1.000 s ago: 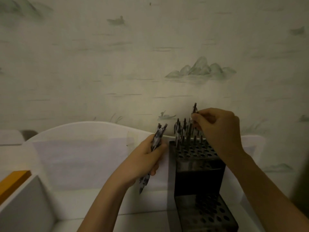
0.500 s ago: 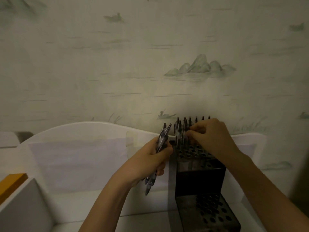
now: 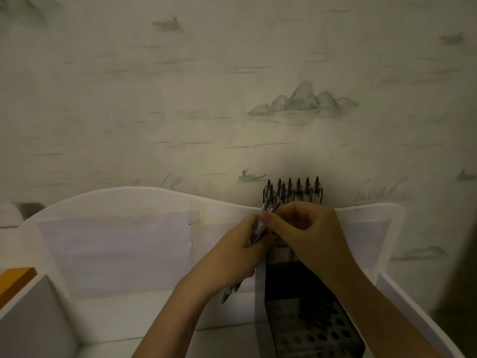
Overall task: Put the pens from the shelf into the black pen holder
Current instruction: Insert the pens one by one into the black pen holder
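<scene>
a: pale wallpaper (image 3: 180, 99) with faint green hills and boats, and a white shelf (image 3: 116, 202) with a wavy back panel below it. what differs from a second ago?

b: the right hand (image 3: 309, 236) was up over the black pen holder (image 3: 304, 326) then, lowering a pen into the top tier. it has since come across toward nine o'clock and met the left hand (image 3: 232, 254).

a: and the grips?

b: the left hand is wrapped round a bundle of pens (image 3: 260, 226), as it was before; the bundle's upper ends poke out at twelve o'clock of the fist, the lower tips at six o'clock under the wrist. the right hand's thumb and forefinger are pinched at the top of that bundle, fingers curled. whether it has one pen pulled free, i cannot tell.

a: now the holder?

b: it is stepped and full of round holes, just at three o'clock of the left hand. a row of standing pens (image 3: 294, 192) fills its back tier, clips up against the wall. the lower front tier at six o'clock shows bare holes.

a: anything else?

b: an orange edge (image 3: 15, 280) at nine o'clock, far left.
</scene>
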`<state>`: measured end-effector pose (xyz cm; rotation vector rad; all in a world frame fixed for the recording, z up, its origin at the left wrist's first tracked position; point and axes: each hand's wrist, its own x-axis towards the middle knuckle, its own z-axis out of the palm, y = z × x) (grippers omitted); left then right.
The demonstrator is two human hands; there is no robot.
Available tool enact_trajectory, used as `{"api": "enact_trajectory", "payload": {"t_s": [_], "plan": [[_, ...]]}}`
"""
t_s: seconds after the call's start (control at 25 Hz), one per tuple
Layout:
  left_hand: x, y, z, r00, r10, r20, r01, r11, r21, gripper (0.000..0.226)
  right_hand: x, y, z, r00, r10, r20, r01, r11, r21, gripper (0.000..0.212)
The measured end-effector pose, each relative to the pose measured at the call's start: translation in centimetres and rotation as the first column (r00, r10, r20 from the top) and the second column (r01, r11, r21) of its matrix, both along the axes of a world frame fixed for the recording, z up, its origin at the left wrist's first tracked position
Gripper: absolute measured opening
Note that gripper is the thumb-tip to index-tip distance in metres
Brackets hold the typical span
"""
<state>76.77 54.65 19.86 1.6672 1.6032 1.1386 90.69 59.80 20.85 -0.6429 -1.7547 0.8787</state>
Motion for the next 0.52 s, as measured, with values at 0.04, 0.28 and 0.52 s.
{"api": "enact_trajectory", "payload": {"t_s": [0.04,0.28,0.52], "plan": [[0.1,0.1,-0.2,1.0,0.008,-0.017,-0.008,1.0,0.003,0.017,0.1,0.1,0.0,1.0,0.004,-0.013,-0.004,1.0,-0.024,0.022],[-0.8,-0.2,-0.7,0.999,0.039,0.014,-0.039,0.999,0.011,0.006,3.6,2.7,2.9,0.922,-0.118,-0.37,0.037,0.975,-0.22,0.013],[-1.1,-0.4,-0.6,1.0,0.017,0.017,-0.018,0.998,0.055,0.008,3.9,4.6,2.7,0.908,-0.403,-0.118,0.419,0.887,0.196,0.017]]}}
